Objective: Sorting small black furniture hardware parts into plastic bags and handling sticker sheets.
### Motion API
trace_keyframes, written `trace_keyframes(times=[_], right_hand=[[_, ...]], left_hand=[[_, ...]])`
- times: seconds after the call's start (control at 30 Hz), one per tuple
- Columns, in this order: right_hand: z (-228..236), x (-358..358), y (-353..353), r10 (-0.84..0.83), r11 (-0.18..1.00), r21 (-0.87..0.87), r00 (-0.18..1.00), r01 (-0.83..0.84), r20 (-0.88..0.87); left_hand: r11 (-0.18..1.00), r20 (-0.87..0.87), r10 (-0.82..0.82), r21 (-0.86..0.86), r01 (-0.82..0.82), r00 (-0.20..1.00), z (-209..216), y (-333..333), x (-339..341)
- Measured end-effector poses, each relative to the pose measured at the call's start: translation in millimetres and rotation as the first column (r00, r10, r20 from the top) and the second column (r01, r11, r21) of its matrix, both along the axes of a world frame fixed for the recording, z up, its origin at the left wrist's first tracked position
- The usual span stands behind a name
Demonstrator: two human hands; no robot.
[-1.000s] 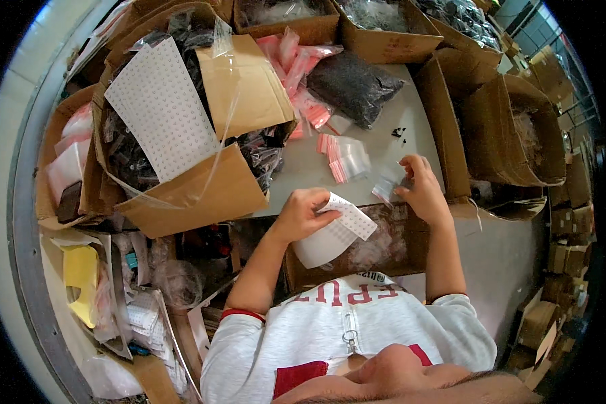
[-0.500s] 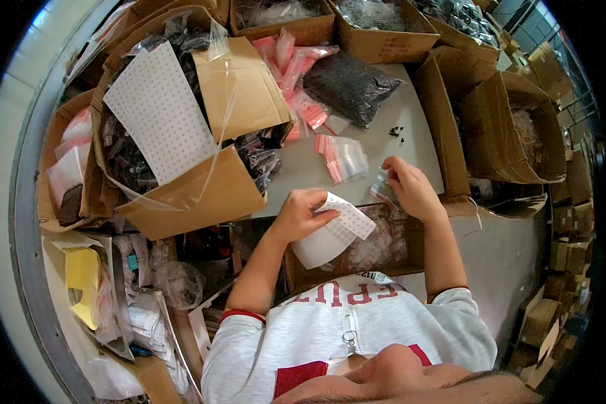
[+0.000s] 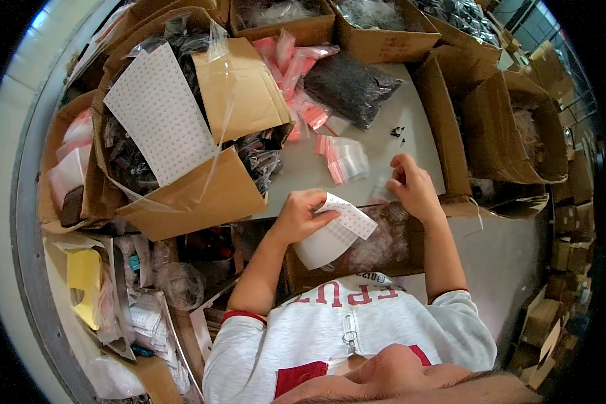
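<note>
My left hand [image 3: 301, 217] is closed on a curled white sheet of small round stickers [image 3: 326, 248], pinched at its upper edge between thumb and fingers. The sheet hangs over an open carton [image 3: 411, 252] in front of my chest. My right hand [image 3: 415, 190] is by the table's front edge, thumb and forefinger apart. A small clear zip bag [image 3: 382, 192] lies just left of its thumb, partly over the edge; whether they touch is hard to see. Further in lies a fan of clear zip bags with red tops [image 3: 343, 160]. Several tiny black parts [image 3: 398, 132] sit beyond my right hand.
A large black-filled plastic bag [image 3: 350, 87] and a heap of red-striped bags [image 3: 293, 71] lie at the table's back. To the left is a big carton [image 3: 192, 202] with another sticker sheet [image 3: 161, 111] on top. Open cartons [image 3: 451, 128] line the right side.
The fingers of my right hand have parted, and the small clear bag has dropped lower at the table's edge. My left hand and its sticker sheet have hardly moved.
</note>
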State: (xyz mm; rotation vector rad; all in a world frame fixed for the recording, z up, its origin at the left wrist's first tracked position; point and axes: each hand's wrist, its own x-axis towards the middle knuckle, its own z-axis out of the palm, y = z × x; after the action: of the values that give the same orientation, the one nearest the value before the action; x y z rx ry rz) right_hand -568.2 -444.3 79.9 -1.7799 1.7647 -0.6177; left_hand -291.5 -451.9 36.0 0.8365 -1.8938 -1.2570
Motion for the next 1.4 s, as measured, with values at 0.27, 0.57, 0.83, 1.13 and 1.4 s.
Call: trace_keyframes(times=[0.27,0.57,0.83,1.13,1.4], right_hand=[[-16.4,-7.3,-0.2,-0.141,0.987,-0.020,0.916,0.160,0.376],[-18.6,-22.9,3.8,-0.138,0.990,0.050,0.800,0.134,0.584],[-23.6,-20.3,-7.5,0.041,0.980,-0.185,0.982,-0.076,-0.184],[-8.4,-14.4,-2.3,-0.110,0.992,-0.072,0.988,0.102,-0.110],[24.7,42.2,15.0,0.194,0.946,0.196,0.936,-0.258,0.294]], left_hand=[[1.000,-0.004,-0.002,0.004,0.002,1.000,-0.6,0.3,0.8],[0.999,-0.019,-0.023,0.048,0.024,1.000,1.4,0.0,0.5],[0.998,-0.040,-0.018,0.062,0.021,0.999,1.1,0.2,-0.5],[0.995,-0.038,-0.002,0.104,0.006,0.999,-1.0,0.8,1.7],[0.999,-0.061,0.034,-0.008,-0.035,0.998,3.7,0.8,-1.6]])
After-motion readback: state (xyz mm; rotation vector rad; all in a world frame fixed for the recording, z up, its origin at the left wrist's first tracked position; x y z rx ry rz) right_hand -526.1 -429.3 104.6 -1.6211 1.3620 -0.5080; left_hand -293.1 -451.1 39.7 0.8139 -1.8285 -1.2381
